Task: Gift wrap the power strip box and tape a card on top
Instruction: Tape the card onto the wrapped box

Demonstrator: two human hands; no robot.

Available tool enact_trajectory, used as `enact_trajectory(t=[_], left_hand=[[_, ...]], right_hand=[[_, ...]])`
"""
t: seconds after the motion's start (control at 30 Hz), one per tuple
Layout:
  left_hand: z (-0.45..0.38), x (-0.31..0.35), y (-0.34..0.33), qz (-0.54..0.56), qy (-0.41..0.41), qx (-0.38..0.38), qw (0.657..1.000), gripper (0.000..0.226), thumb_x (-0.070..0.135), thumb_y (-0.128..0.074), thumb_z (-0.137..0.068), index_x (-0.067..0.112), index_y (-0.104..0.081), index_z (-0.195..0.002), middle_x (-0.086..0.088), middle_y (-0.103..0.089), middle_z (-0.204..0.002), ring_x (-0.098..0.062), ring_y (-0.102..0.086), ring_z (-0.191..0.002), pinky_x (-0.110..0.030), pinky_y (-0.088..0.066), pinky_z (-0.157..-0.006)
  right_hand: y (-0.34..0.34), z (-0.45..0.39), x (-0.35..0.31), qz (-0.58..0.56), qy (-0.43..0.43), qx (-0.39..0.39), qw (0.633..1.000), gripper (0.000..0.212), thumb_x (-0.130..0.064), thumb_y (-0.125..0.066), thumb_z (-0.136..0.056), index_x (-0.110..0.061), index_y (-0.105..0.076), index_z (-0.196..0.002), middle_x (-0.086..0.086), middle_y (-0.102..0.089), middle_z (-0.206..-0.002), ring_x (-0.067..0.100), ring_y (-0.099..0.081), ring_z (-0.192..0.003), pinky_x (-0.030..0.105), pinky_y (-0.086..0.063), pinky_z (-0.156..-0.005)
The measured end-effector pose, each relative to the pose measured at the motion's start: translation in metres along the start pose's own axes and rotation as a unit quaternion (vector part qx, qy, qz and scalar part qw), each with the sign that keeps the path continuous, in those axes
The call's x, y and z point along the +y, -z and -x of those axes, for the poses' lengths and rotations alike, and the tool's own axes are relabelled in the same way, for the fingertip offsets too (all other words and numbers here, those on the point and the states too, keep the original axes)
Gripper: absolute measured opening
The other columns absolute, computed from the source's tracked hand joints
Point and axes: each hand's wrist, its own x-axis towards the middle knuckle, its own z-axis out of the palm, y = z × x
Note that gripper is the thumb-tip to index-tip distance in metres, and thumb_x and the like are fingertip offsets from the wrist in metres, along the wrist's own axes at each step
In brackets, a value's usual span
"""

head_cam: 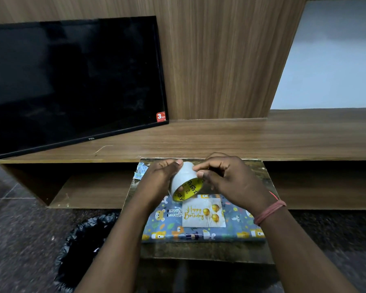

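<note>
The box [237, 227], wrapped in blue paper with cartoon animals, lies on a small dark table [199, 252]. A grey "Happy Birthday" card [203, 214] with gold balloons lies on top of it. Above the box's far edge I hold a roll of clear tape [183, 176] with a yellow printed core. My left hand [159, 180] grips the roll from the left, thumb on its outer face. My right hand [226, 176] pinches at the roll's surface with thumb and forefinger. A pink band circles my right wrist.
A scrap of the same wrapping paper [141, 170] lies at the table's far left corner. A black television [72, 81] leans on a wooden shelf unit [262, 136] behind. A bin lined with a black bag [82, 246] stands on the floor at the left.
</note>
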Motion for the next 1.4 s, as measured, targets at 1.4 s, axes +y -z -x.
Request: enact_trajectory(t=[1.4], left_hand=[[-0.003,-0.003,-0.014,-0.305,-0.055,0.087,0.947,0.056,0.043,-0.06,-0.099,0.017,-0.045,-0.052,-0.004,-0.047,-0.048,-0.024,-0.049,-0.051,-0.034,-0.039,-0.057]], right_hand=[[-0.001,-0.003,-0.018,0.213,-0.022,-0.077,0.974,0.02,-0.029,-0.075,-0.085,-0.026,-0.058,-0.075,-0.01,-0.054,-0.089,0.006,-0.053,-0.076,0.028,-0.045,-0.069]])
